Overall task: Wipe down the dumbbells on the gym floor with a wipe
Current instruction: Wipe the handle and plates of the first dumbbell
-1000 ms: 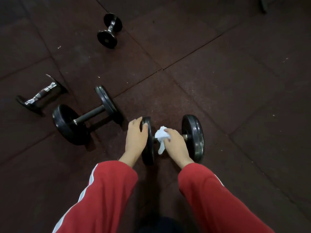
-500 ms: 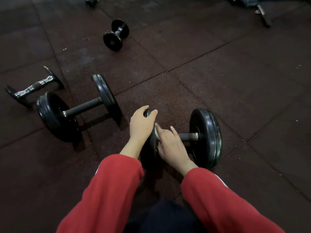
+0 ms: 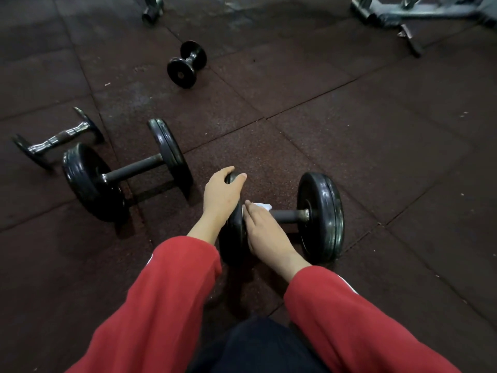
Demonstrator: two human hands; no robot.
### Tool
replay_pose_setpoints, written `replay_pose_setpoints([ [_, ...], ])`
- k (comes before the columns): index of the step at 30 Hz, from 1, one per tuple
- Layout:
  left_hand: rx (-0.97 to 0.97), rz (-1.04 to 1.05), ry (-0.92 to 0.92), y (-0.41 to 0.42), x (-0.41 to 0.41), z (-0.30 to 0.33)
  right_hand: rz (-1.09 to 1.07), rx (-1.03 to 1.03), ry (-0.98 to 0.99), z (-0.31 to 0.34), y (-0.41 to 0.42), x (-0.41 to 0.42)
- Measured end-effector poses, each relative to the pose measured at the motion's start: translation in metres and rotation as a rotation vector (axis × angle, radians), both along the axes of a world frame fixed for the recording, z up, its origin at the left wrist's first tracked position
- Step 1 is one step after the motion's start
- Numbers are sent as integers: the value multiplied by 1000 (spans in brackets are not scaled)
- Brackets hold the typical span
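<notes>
A black dumbbell (image 3: 320,215) lies on the dark rubber floor just in front of me. My left hand (image 3: 220,197) grips the top of its left plate, fingers curled over the rim. My right hand (image 3: 262,228) holds a white wipe (image 3: 262,206) against the bar next to that plate; only a corner of the wipe shows past my fingers. A second large black dumbbell (image 3: 129,170) lies to the left. A chrome-handled dumbbell (image 3: 57,138) sits beyond it, and a small black one (image 3: 187,64) lies farther back.
Grey machine feet and frame (image 3: 398,14) stand at the top right. Another dark dumbbell end (image 3: 152,8) shows at the top edge. Open rubber floor tiles (image 3: 390,130) spread to the right.
The view has tilted up, showing more floor and the machine frame. My right hand has slid along the bar towards the left plate, and the wipe's corner shows again.
</notes>
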State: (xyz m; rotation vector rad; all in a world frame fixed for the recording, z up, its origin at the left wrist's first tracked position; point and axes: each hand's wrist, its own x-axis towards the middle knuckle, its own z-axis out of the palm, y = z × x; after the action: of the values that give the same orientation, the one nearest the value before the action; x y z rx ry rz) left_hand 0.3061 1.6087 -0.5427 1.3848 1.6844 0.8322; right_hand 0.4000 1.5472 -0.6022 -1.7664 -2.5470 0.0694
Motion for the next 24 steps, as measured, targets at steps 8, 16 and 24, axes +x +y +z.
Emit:
replay_pose_setpoints([
  [8, 21, -3, -6, -2, -1, -2, -88, 53, -84, -12, -7, 13],
  [16, 23, 7, 2, 0, -1, -1, -184, -205, 107, 28, 20, 19],
  [24, 36, 4, 20, -2, -2, -1, -369, 233, 376, 24, 19, 4],
])
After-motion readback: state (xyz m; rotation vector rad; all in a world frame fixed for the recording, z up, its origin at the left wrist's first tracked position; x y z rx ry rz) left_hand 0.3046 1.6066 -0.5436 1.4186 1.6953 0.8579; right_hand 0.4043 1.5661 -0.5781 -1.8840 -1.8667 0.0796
